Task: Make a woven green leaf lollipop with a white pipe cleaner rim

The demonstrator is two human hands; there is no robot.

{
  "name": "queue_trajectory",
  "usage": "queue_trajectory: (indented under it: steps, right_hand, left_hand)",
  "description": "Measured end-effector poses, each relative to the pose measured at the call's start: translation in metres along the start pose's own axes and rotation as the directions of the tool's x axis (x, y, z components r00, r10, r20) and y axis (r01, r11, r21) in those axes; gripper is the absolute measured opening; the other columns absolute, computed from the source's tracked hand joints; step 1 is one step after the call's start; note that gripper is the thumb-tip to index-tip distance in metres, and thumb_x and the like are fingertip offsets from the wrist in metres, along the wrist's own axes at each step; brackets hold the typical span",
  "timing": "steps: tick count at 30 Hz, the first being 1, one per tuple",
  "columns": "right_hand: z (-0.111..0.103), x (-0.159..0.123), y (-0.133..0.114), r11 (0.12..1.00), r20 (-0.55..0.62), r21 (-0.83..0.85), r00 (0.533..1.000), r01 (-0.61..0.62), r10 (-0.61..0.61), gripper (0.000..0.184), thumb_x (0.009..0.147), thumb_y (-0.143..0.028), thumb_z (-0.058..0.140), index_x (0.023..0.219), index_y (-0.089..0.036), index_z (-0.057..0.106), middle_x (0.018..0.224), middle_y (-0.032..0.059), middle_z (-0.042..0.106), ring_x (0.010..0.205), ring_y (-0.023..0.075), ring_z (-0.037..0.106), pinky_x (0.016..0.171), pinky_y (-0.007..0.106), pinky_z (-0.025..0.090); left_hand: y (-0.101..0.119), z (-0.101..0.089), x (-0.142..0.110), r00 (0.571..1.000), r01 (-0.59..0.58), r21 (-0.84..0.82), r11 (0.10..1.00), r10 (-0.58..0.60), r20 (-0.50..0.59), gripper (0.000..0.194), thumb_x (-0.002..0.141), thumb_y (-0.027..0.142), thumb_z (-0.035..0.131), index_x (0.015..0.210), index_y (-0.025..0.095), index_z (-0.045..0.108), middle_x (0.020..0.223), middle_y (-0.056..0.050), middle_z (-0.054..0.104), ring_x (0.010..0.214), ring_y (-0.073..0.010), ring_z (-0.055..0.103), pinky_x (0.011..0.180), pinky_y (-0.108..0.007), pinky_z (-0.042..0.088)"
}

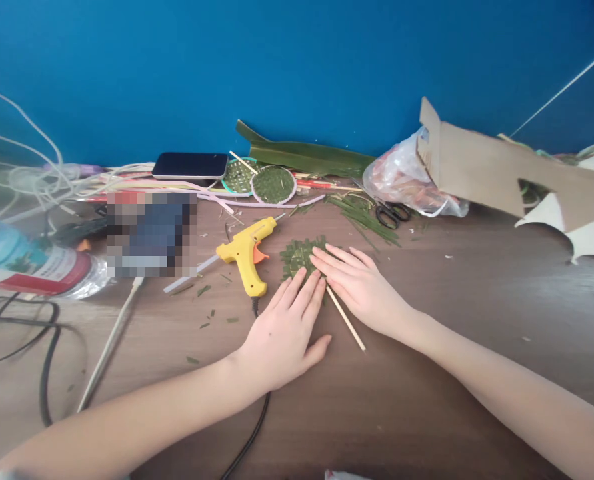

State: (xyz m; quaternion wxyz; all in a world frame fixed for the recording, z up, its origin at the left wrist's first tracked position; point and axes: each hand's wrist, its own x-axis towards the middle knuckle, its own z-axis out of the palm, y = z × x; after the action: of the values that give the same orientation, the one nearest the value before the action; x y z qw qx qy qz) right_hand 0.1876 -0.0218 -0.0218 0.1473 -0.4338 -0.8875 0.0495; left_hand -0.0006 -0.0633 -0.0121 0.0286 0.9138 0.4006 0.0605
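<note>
A small piece woven from green leaf strips (297,255) lies flat on the table, its edges jagged with loose strip ends. My left hand (281,333) rests with outstretched fingers, the tips at the near edge of the weave. From the right, my right hand (361,283) lays its flat fingers over the weave's right side, hiding part of it. A thin wooden stick (347,320) slants toward me from the woven piece, between the two hands; its far end is covered. Just left of the weave, a yellow hot glue gun (248,253) lies on its side.
Two round woven leaf fans (273,185) lie at the back beside a phone (190,165). Black scissors (393,212), cut leaf strips (367,220) and a long leaf (317,157) are near the wall. A plastic bag (401,177) and cardboard (481,163) stand right, a bottle (31,260) left.
</note>
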Motion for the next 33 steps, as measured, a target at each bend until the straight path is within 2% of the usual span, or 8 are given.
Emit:
queue_trajectory:
  steps: [8,33]
  right_hand:
    - [0.0016,-0.0009,0.0018,1.0,0.0,-0.002,1.0,0.002,-0.002,0.045,0.093,-0.018,0.029,0.136,-0.023,0.043,0.141,0.0046,0.044,0.133,0.0214,0.035,0.106,0.05,0.031]
    - [0.0005,-0.0005,0.0003,1.0,0.029,-0.024,0.999,-0.014,0.015,0.043,0.095,-0.019,0.025,0.133,-0.018,0.046,0.142,0.0039,0.043,0.134,0.0197,0.033,0.108,0.047,0.026]
  left_hand:
    - [0.0001,0.0002,0.0001,1.0,-0.01,0.018,1.0,0.011,-0.008,0.064,0.087,0.041,0.041,0.138,0.003,0.034,0.145,-0.016,0.034,0.136,-0.032,0.027,0.11,-0.044,0.027]
    - [-0.0002,0.0008,0.0001,1.0,-0.009,0.027,1.0,0.009,0.011,0.065,0.087,0.043,0.039,0.138,0.003,0.034,0.146,-0.016,0.033,0.136,-0.032,0.026,0.111,-0.044,0.026]
